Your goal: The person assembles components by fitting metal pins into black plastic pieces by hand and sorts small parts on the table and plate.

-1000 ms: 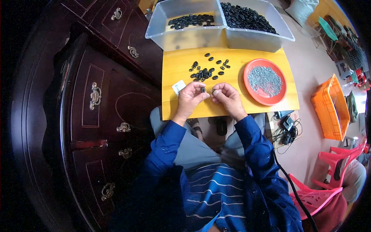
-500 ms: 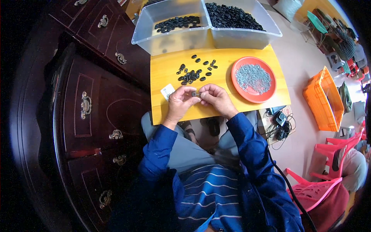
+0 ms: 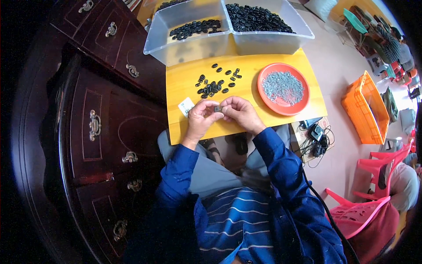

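My left hand (image 3: 201,119) pinches a small dark block-like piece (image 3: 217,108) between thumb and fingers, above the near part of the yellow table (image 3: 176,88). My right hand (image 3: 241,114) meets it from the other side, its thumb and forefinger closed at the piece's right end. Whatever sits between the right fingertips is hidden. Just beyond the hands lies a loose cluster of small black oval and blocky pieces (image 3: 212,88). To their right stands an orange-red plate (image 3: 263,94) holding many small silvery metal pieces (image 3: 283,86).
Two translucent bins (image 3: 189,50) of black pieces stand along the table's far edge. A white card (image 3: 186,105) lies by my left hand. Dark wooden drawers (image 3: 94,123) rise at the left. Cables with an adapter (image 3: 318,138), an orange crate (image 3: 365,110) and pink chairs (image 3: 358,215) are at right.
The whole view has shifted slightly, so the table and bins appear a little further left. Both hands remain together at the small piece, with the fingertips drawn closer around it.
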A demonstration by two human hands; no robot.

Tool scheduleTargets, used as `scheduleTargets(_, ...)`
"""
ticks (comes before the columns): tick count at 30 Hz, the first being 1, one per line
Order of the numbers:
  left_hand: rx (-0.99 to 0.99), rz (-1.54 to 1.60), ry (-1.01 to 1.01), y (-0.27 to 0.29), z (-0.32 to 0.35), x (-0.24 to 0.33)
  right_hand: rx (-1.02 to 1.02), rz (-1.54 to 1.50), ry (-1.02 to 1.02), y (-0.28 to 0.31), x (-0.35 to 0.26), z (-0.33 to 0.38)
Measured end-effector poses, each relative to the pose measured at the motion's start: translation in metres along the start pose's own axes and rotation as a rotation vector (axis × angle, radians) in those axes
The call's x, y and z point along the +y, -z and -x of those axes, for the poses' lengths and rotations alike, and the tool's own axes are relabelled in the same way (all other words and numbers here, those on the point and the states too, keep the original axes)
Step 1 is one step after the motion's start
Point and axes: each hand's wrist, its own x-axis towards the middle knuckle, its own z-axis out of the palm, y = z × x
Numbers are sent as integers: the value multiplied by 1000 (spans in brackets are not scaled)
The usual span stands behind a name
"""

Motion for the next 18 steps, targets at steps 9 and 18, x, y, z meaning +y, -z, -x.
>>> scheduleTargets(9, -51, -172, -116, -1, -1, 12, 13, 15, -31, -2, -2, -1)
scheduleTargets(18, -54, -250, -118, -3, -2, 15, -48, 77, -134, 5, -13, -5)
